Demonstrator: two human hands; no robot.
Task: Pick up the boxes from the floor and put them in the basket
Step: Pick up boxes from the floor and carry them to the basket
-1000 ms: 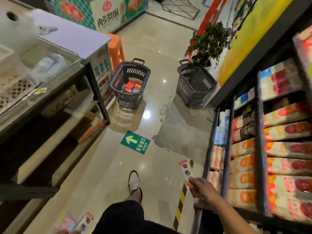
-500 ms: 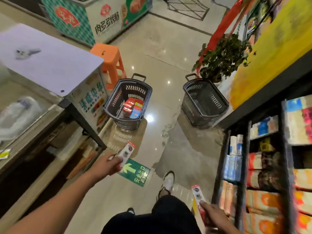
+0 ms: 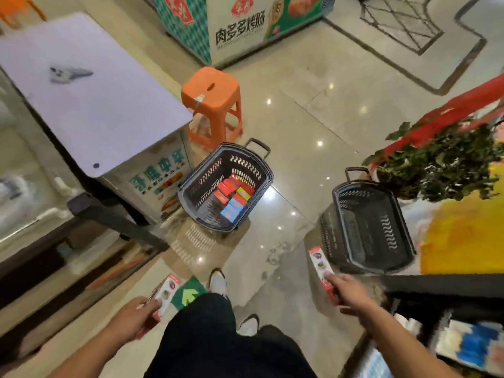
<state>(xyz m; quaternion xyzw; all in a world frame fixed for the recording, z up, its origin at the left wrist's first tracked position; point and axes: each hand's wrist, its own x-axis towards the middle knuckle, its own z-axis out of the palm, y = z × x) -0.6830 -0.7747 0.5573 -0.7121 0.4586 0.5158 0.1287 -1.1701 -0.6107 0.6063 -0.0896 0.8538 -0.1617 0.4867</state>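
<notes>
My left hand [image 3: 133, 316] grips a long white-and-red box [image 3: 165, 294] low at the left of my legs. My right hand [image 3: 345, 290] grips a second box of the same kind [image 3: 320, 264], which points up toward the right basket. Ahead on the floor stand two dark plastic baskets. The left basket [image 3: 203, 184] holds several red and blue boxes [image 3: 234, 197]. The right basket [image 3: 392, 241] looks bare inside and stands just beyond the box in my right hand.
An orange stool [image 3: 211, 103] stands behind the left basket. A counter with a pale top [image 3: 90, 91] is on the left, and a potted plant [image 3: 441, 162] behind the right basket. Shelving [image 3: 447, 336] runs along the right. A green arrow sticker [image 3: 191, 291] is by my foot.
I have walked forward, so both baskets are nearer. My left hand with its box has dropped lower. My right hand has lifted its box toward the right basket.
</notes>
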